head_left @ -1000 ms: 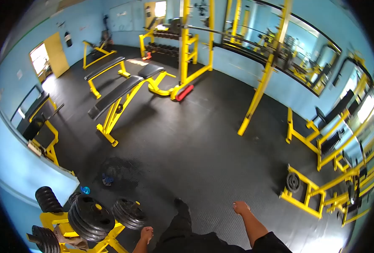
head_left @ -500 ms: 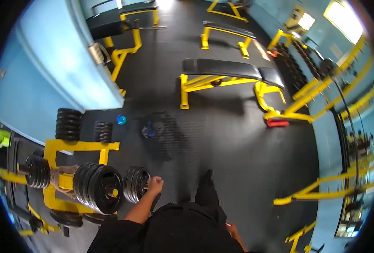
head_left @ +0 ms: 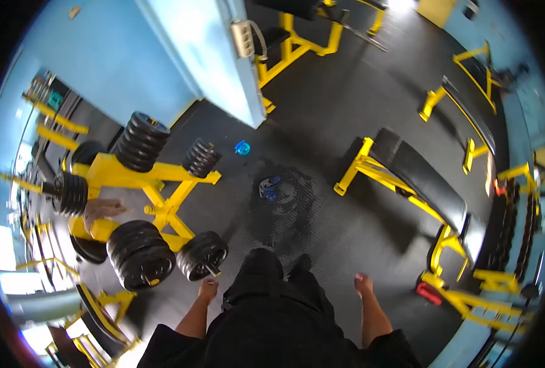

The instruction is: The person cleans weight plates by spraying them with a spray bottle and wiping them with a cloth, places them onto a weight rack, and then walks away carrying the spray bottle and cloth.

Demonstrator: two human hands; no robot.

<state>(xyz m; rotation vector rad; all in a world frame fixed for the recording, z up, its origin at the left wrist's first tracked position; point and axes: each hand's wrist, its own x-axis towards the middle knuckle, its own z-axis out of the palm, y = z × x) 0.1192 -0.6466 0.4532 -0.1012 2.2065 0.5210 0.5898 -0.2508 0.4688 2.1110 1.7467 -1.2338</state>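
Note:
My left hand (head_left: 208,289) hangs beside my body with its fingers curled, and nothing shows in it. Just beyond it is a lower peg of the yellow weight-plate rack (head_left: 110,170), loaded with black weight plates (head_left: 202,255). The hand looks close to the peg's end; contact cannot be made out. A larger stack of black plates (head_left: 140,256) sits farther left. Out to the right, above the black floor, my right hand (head_left: 363,284) is loosely closed, with no object visible in it. The weight bench (head_left: 417,175) is the nearest large thing ahead of it.
A blue round item (head_left: 242,148) and a crumpled grey-blue cloth (head_left: 269,189) lie on the floor, the cloth on a dark wet-looking patch. A red object (head_left: 429,293) lies by the bench's right end. A wall edge (head_left: 239,73) juts out ahead.
My view has turned left, so the rack and benches appear farther right and rotated. The right hand has swung out from beside my body into fuller view. My left hand sits lower in view.

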